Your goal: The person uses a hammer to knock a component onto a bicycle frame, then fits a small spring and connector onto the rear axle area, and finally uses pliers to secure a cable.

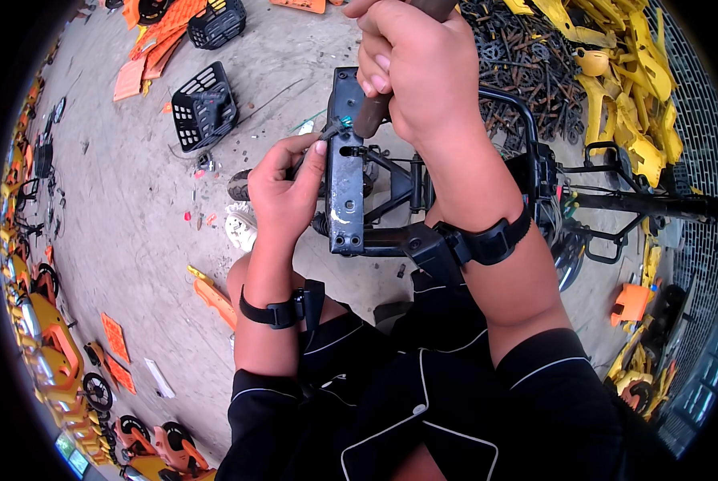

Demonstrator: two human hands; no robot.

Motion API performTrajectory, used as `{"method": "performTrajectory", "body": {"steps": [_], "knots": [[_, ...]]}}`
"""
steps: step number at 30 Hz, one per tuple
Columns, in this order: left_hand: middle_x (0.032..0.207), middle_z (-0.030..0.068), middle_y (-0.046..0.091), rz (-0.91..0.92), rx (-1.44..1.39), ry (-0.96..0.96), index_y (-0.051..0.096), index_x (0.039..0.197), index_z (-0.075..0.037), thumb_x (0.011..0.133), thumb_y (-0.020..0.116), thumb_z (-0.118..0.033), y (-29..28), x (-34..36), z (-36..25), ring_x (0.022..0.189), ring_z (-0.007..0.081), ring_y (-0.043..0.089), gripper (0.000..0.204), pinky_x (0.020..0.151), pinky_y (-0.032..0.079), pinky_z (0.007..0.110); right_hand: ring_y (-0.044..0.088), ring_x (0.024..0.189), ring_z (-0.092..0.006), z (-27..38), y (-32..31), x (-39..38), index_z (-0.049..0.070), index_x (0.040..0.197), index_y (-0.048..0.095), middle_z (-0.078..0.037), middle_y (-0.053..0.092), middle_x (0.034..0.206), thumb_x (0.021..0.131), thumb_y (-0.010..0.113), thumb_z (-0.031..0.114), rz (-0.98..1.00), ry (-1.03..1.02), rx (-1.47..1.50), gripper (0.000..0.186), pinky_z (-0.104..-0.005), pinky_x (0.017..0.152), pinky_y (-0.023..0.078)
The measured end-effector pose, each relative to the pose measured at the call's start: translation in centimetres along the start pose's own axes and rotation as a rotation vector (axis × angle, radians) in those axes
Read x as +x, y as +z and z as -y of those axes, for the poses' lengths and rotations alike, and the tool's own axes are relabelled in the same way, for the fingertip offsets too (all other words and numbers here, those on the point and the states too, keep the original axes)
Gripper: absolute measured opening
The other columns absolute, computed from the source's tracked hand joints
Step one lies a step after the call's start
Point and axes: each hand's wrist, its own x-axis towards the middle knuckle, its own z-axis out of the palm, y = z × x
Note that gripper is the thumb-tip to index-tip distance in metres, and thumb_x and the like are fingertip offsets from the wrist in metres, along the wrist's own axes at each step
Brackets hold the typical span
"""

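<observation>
A black metal scooter frame [403,180] stands before me, with a narrow mounting plate [348,200] that has holes and a slot. My right hand [415,68] grips a thick brown cylindrical bar [370,112] held at a slant, its lower end at the plate beside small teal wires [345,122]. My left hand [287,180] pinches a dark cable or thin piece [331,128] at the plate's left edge; which of these it is I cannot tell.
Black plastic baskets [203,108], orange panels [155,48], a heap of dark metal parts [527,64] and piled yellow body panels [635,120] surround me on the concrete floor [118,224]. More orange and yellow parts [46,345] line the left side.
</observation>
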Motion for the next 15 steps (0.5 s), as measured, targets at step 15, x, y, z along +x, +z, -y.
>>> {"method": "performTrajectory", "body": {"steps": [15], "knots": [[0.083, 0.0014, 0.069, 0.028, -0.023, -0.021, 0.069, 0.105, 0.003, 0.095, 0.070, -0.011, -0.12, 0.06, -0.26, 0.073, 0.0036, 0.056, 0.017, 0.066, 0.044, 0.019, 0.042, 0.042, -0.0088, -0.13, -0.33, -0.02, 0.001, 0.091, 0.061, 0.000, 0.048, 0.060, 0.090, 0.053, 0.004, 0.046, -0.016, -0.014, 0.009, -0.0257, 0.040, 0.035]]}}
